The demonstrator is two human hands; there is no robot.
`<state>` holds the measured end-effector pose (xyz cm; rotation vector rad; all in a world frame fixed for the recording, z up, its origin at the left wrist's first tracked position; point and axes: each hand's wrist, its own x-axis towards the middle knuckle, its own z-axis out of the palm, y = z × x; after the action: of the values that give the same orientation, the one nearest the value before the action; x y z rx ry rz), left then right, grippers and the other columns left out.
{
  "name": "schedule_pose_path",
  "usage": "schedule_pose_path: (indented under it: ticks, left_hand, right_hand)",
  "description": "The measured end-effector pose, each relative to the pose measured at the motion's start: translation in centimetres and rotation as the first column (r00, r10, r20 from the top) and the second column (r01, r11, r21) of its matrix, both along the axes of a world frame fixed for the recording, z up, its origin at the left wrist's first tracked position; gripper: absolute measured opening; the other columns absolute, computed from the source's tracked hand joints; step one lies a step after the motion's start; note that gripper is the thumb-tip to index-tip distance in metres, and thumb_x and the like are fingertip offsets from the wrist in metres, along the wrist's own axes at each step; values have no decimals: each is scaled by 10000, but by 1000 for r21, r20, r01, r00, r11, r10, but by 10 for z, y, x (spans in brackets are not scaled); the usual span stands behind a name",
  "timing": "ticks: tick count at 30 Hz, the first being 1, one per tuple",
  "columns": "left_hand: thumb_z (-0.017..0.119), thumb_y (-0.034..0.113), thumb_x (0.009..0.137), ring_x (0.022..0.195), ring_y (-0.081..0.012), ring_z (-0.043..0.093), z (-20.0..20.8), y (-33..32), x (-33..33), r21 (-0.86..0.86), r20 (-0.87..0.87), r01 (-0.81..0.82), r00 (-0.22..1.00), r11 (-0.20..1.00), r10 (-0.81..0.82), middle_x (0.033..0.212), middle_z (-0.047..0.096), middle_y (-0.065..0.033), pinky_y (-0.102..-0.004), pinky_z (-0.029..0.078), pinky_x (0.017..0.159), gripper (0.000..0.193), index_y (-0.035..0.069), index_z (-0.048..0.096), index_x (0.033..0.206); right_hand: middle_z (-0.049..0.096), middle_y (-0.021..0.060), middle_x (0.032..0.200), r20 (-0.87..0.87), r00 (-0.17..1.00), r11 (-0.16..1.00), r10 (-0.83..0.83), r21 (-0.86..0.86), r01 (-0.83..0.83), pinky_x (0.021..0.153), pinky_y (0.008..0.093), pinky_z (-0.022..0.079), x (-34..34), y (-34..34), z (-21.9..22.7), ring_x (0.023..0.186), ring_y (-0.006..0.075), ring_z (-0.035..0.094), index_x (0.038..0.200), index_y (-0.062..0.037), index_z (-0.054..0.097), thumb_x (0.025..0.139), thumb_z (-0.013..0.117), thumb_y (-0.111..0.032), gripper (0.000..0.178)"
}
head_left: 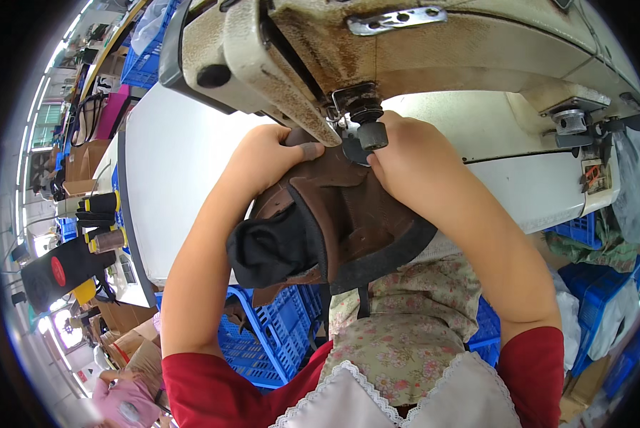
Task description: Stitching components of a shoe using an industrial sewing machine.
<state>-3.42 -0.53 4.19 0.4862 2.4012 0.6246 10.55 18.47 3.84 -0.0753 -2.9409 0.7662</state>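
A brown leather boot upper (348,214) with a black lining hangs over the near edge of the table, its far end at the needle area of the sewing machine (477,43). My left hand (263,157) pinches it left of the presser foot, with a grey cover on the thumb tip. On the other side, my right hand (405,146) grips the leather close beside the dark round roller guide (355,148); its fingers are partly hidden behind the machine head. A black sock-like lining (273,246) bulges out of the upper's near left opening.
The white sewing table (177,164) spreads left of the machine. Thread cones (102,207) stand beyond its left edge. Blue crates (263,342) sit below, at both sides of my lap. A person in pink (127,399) is at the far lower left.
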Motion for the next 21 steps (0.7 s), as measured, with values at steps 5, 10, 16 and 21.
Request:
schedule_pose_path:
  ticks: [5,10,16,21]
  left_hand:
    - [777,401,767,595,-174,635,-5,0,-6,51,12,29,999,998,-30,678,682,-89,-326,502,613,442,-22,753,893]
    - [773,440,764,631,-210,666,-9,0,-8,79,6,49,999,996,-50,708,705,-117,-355,515,642,482,-20,756,905]
    - [726,580,746,618,-290,654,-14,-2,-12,-108,-307,243,914,964,-265,664,668,-156,-400,508,639,590,-7,738,806]
    - [717,591,743,612,-292,649,-14,-2,-11,-81,-273,212,935,974,-226,633,649,-146,-394,503,627,589,3,732,778]
  right_hand:
    - [678,175,821,-10,998,995,-63,-78,62,739,459,544,-8,4,1,809,345,686,799,-10,701,749,674,-139,141]
    - [662,210,802,183,981,970,-68,-216,107,724,463,512,-24,16,-4,789,396,653,799,3,691,732,776,-307,328]
    - [662,224,820,284,957,932,-63,-327,158,738,450,514,-29,21,-8,809,394,651,822,22,687,721,797,-332,384]
    - [680,199,882,183,969,925,-166,-312,217,760,434,515,-20,10,-9,851,370,659,892,4,693,725,804,-333,393]
